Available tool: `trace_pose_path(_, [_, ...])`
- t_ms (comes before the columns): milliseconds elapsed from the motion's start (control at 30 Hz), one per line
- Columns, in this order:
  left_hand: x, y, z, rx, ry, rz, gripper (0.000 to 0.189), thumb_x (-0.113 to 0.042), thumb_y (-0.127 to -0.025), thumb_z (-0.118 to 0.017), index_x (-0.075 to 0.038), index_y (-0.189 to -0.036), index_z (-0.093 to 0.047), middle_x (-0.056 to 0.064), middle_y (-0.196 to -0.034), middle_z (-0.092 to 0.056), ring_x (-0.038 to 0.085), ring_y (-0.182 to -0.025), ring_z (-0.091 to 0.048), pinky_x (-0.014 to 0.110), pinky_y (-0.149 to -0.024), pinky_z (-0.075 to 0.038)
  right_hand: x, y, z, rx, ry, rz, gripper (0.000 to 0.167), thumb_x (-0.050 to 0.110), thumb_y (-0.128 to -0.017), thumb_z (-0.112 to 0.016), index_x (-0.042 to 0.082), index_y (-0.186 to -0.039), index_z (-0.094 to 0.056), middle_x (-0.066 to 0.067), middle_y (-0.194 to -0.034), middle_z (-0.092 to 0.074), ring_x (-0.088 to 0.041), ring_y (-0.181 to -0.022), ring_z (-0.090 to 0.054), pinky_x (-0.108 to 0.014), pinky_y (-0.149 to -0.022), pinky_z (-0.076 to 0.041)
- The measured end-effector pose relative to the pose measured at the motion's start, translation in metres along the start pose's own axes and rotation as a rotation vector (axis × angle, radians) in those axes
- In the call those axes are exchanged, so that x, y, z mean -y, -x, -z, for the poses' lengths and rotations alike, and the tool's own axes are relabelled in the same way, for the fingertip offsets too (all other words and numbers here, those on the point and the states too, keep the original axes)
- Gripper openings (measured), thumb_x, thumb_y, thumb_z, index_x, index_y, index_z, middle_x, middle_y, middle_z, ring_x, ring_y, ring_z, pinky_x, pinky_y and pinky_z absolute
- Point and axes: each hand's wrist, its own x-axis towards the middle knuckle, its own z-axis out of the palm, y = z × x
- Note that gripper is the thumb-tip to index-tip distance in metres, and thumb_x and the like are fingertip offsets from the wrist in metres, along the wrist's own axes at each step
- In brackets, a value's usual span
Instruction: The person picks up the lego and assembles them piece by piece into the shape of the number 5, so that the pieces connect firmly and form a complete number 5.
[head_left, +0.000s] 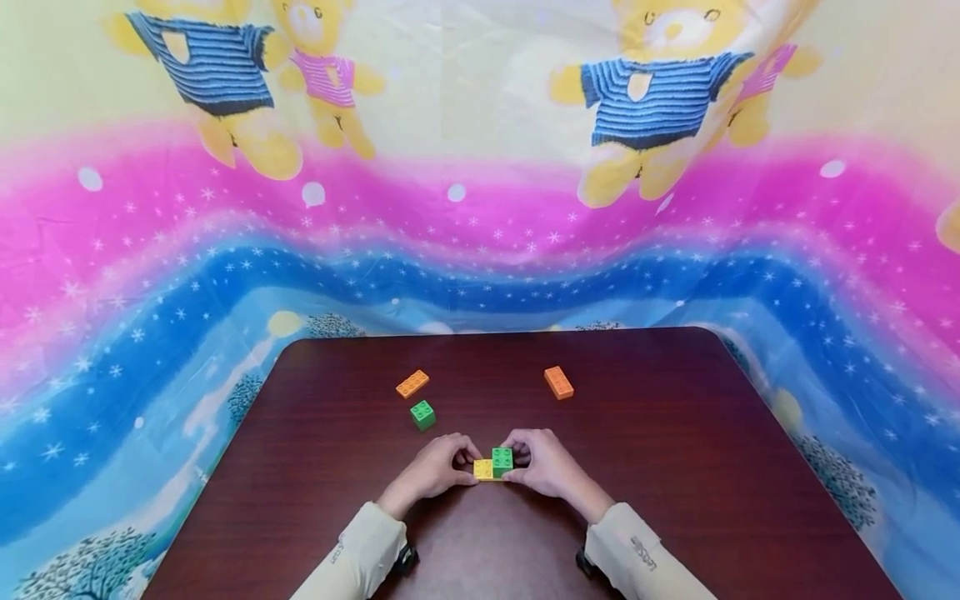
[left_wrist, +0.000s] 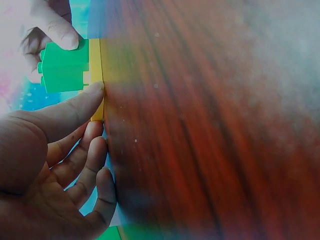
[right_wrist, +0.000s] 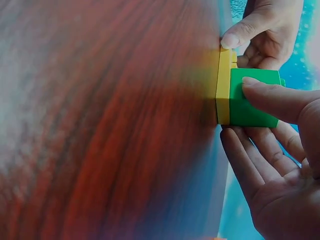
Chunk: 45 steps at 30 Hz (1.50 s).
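Note:
A flat yellow building brick [head_left: 483, 469] lies on the table in front of me. On its right half sits a taller green brick [head_left: 502, 462], studs up. My left hand [head_left: 437, 468] pinches the yellow brick's left end, its thumb on the near side, as the left wrist view shows. With my right hand [head_left: 551, 467] I hold the green brick between thumb and fingers; in the right wrist view the thumb presses its near face. In that view the green brick [right_wrist: 257, 97] stands flush against the yellow brick [right_wrist: 223, 95].
Farther back on the dark wooden table [head_left: 645, 417] lie a flat orange brick [head_left: 412, 384] and a second green brick [head_left: 423, 415] on the left. Another orange brick [head_left: 558, 382] lies at the back right. A patterned cloth [head_left: 480, 208] hangs behind the table.

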Motion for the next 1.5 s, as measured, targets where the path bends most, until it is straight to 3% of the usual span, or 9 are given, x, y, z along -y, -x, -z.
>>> trace_pose_path(667, [-0.0009,0.0013,-0.0002,0.011,0.025,0.023,0.025,-0.017,-0.083,-0.089,-0.015,-0.101,-0.073,-0.002,-0.094,-0.067,0.013,-0.087,-0.061,0.026,-0.078,-0.052,-0.0005,0.0010,0.0015,0.021,-0.004,-0.007,0.030,0.009,-0.078,-0.091,0.017,-0.100,-0.073,0.001,-0.095,-0.071,-0.016,-0.087,-0.071,-0.031,-0.076,-0.062])
trace_pose_path(1067, [-0.0008,-0.0031,0.0013,0.008,0.030,0.005,0.025,-0.016,-0.083,-0.088,-0.013,-0.103,-0.073,0.000,-0.096,-0.068,0.014,-0.087,-0.062,0.026,-0.078,-0.051,-0.0054,-0.0024,0.0061,0.054,-0.036,-0.006,0.031,0.010,-0.079,-0.090,0.019,-0.103,-0.073,-0.001,-0.099,-0.070,-0.015,-0.090,-0.071,-0.030,-0.077,-0.062])
trace_pose_path(1500, [-0.0025,0.0011,0.0004,0.010,0.037,0.036,0.025,-0.015,-0.083,-0.088,-0.014,-0.102,-0.073,0.001,-0.095,-0.067,0.015,-0.087,-0.062,0.027,-0.078,-0.052,-0.0074,-0.0011,0.0040,0.087,-0.063,0.022,0.035,0.009,-0.081,-0.089,0.017,-0.111,-0.072,-0.005,-0.109,-0.069,-0.021,-0.097,-0.072,-0.033,-0.080,-0.063])
